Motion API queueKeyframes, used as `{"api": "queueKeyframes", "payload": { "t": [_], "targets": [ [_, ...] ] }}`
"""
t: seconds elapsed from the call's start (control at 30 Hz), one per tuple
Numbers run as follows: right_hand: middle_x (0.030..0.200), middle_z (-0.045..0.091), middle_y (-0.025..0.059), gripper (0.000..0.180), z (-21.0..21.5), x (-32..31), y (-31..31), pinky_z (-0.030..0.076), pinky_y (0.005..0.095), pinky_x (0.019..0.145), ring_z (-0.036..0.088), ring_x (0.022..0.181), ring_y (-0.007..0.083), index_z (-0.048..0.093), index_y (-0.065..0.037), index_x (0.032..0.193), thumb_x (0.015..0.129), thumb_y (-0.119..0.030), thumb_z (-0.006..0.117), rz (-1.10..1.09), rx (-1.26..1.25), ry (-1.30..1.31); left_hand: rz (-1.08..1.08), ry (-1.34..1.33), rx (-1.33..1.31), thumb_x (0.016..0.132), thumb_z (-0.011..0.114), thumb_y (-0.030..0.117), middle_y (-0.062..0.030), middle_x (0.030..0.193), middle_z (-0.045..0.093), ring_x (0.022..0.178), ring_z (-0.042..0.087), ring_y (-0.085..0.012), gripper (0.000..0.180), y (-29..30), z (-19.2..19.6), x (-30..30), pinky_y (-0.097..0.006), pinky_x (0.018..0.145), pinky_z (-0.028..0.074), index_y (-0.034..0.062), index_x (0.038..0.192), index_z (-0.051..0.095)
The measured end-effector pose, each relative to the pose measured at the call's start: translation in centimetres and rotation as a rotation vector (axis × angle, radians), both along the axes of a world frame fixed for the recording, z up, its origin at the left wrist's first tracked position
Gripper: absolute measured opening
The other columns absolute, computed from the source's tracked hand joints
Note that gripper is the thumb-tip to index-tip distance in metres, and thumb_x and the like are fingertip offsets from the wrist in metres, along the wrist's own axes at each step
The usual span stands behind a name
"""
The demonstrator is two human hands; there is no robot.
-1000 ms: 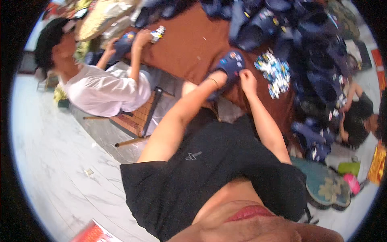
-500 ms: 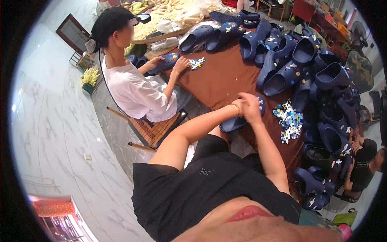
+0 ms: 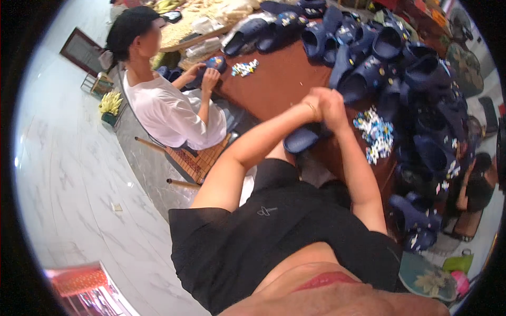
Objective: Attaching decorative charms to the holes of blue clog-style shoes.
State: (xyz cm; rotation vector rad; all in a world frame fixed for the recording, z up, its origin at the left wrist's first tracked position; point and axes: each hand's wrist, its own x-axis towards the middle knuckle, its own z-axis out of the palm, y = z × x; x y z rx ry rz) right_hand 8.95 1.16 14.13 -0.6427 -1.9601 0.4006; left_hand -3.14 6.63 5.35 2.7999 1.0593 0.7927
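Both my hands meet over one dark blue clog shoe (image 3: 301, 139) at the near edge of the brown table (image 3: 274, 84). My left hand (image 3: 312, 103) grips the shoe's upper part, and my right hand (image 3: 335, 105) presses against it from the right. The shoe's sole end sticks out below my wrists. A small heap of white and blue shoe charms (image 3: 375, 134) lies on the table just right of my hands.
A big pile of dark blue clogs (image 3: 400, 68) covers the table's far and right side. A person in a white shirt (image 3: 168, 113) sits at the left on a woven chair (image 3: 197, 158), holding another clog (image 3: 213, 66) beside more charms (image 3: 245, 67). Another seated person (image 3: 474, 184) is at right.
The view has swung, so the table and the seated person sit more to the right and nearer. My hands stay together on the same clog, now raised a little higher over the table.
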Motion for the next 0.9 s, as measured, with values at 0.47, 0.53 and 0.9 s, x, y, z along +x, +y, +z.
{"api": "queueKeyframes", "payload": {
  "t": [0.47,0.53,0.9],
  "targets": [
    [0.12,0.049,0.009,0.058,1.8,-1.6,-3.1,0.033,0.0359,0.096,0.044,0.114,0.021,0.042,-0.002,0.121,0.079,-0.038,0.06,0.757,-1.004,0.934,0.111,-0.833,-0.076,0.078,0.057,0.008,-0.0106,0.084,0.062,0.076,0.062,-0.0158,0.02,-3.6,18.7,3.6,-0.026,0.068,0.049,0.0039,0.097,0.062],
    [0.124,0.046,0.0097,0.064,3.1,-2.0,-4.1,0.031,0.0388,0.098,0.04,0.118,0.0236,0.04,-0.003,0.124,0.077,-0.043,0.06,0.835,-1.026,0.918,0.075,-0.884,-0.117,0.079,0.056,0.006,-0.0089,0.086,0.063,0.077,0.061,-0.013,0.02,-3.9,18.5,4.0,-0.025,0.068,0.049,0.0015,0.096,0.062],
    [0.118,0.049,0.0097,0.065,2.9,-3.6,-6.4,0.034,0.0338,0.095,0.045,0.111,0.0212,0.042,0.0,0.12,0.077,-0.046,0.061,0.571,-0.936,0.646,-0.044,-1.103,-0.484,0.082,0.054,0.006,-0.0078,0.086,0.063,0.077,0.06,-0.0123,0.016,-5.4,19.9,3.8,-0.023,0.068,0.049,-0.001,0.095,0.06]
  ]
}}
